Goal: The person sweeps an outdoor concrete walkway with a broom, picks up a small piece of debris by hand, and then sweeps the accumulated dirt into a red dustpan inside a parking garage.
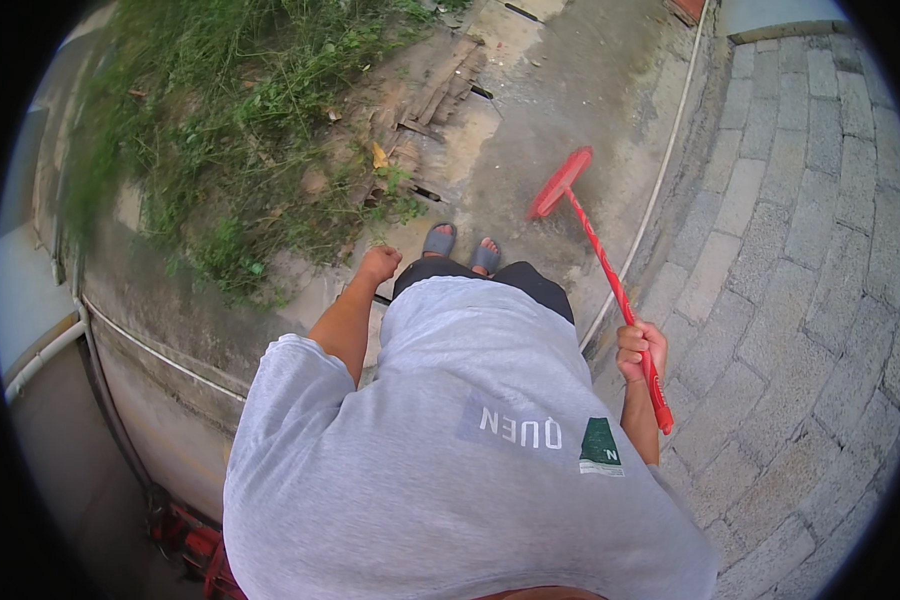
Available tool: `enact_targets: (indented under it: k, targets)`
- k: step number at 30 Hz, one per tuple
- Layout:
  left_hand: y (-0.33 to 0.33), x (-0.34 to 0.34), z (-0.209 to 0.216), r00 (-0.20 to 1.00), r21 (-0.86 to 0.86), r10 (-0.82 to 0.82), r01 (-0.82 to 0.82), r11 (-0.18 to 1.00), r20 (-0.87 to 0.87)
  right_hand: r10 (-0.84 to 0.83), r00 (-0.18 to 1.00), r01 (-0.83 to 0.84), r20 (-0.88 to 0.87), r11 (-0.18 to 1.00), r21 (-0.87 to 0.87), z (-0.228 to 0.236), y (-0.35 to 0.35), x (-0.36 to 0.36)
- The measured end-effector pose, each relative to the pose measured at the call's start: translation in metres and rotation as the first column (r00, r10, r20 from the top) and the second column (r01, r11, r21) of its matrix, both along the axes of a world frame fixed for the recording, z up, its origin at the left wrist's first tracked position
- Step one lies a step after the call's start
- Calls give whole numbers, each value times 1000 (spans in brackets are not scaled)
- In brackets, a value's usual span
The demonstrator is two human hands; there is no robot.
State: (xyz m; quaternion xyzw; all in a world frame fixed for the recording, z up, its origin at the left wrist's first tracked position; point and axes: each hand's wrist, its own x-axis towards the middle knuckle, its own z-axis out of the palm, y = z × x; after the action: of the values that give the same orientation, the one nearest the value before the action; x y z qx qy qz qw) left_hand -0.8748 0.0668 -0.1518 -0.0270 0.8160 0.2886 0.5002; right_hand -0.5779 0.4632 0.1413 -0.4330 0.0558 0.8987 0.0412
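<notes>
A red broom slants down from my right side. Its handle has a white spiral stripe, and the broom head is slightly blurred over the wet concrete, ahead and to the right of my feet. My right hand is wrapped round the upper handle, just below its end. At my left side, near the weeds, my left hand hangs with its fingers curled in and nothing visible in them. Grey slippers are on my feet between the two hands.
A grey block wall rises on the right, with a thin white pipe along its foot. Green weeds and broken boards lie to the left. Dark slots cut the concrete. Red machinery sits at lower left.
</notes>
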Motion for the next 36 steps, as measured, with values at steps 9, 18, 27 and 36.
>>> enact_targets:
  k: [9,18,27,36]
  targets:
    - [54,-38,8,916,-202,-384,357,912,-114,290,842,-513,456,695,505,-6,15,-60]
    - [159,-48,4,936,-211,-224,169,963,-271,345,586,-810,733,258,526,-137,69,-98]
    - [230,-99,-196,912,-350,-196,63,935,-360,444,506,-829,739,489,274,-225,49,-89]
    - [303,-207,-408,866,-491,-290,60,869,-408,588,562,-769,581,630,107,-277,66,-74]
